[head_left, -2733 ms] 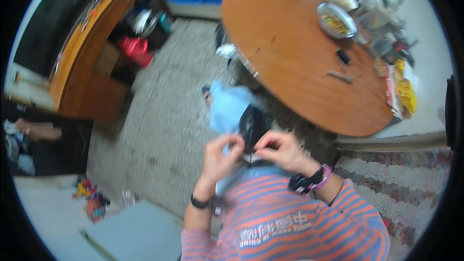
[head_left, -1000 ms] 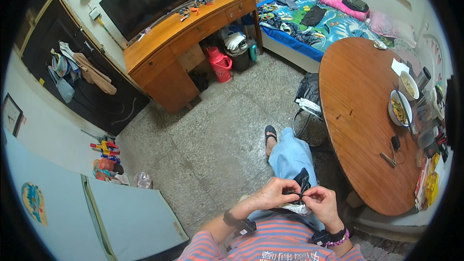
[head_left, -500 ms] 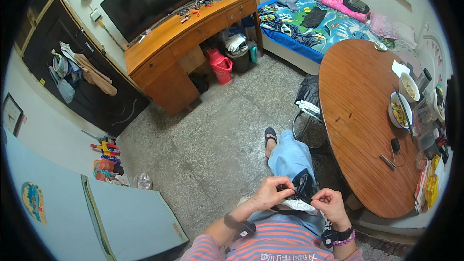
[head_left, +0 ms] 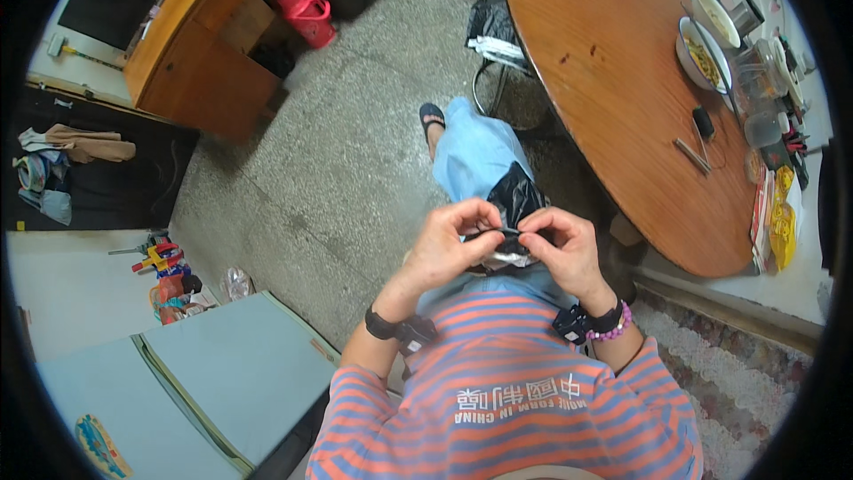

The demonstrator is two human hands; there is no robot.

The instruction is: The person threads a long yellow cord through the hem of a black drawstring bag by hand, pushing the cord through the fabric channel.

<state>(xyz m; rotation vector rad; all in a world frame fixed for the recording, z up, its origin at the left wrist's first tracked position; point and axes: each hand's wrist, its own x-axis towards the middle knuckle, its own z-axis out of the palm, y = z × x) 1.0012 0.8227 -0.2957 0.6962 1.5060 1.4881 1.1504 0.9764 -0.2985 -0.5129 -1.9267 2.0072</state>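
Above my lap, my left hand (head_left: 449, 247) pinches the gathered edge of a black plastic bag (head_left: 516, 194) between thumb and fingers. My right hand (head_left: 569, 254) grips the same dark strip close by, so the fingertips of both hands nearly meet. The rest of the bag spreads over my knee, on light blue trousers (head_left: 475, 149). Something white and crumpled (head_left: 513, 260) shows just under my fingers; its kind is partly hidden.
A brown oval table (head_left: 613, 80) stands at my right, with a bowl of food (head_left: 702, 55) and chopsticks on it. By its edge is a stool with a black bag (head_left: 491, 18). A light blue fridge (head_left: 231, 364) stands at left; a red thermos (head_left: 306, 18) sits near the desk (head_left: 191, 62).
My view has tilted down and turned, so the room has shifted up and left. The hands have come closer together on the bag's edge.
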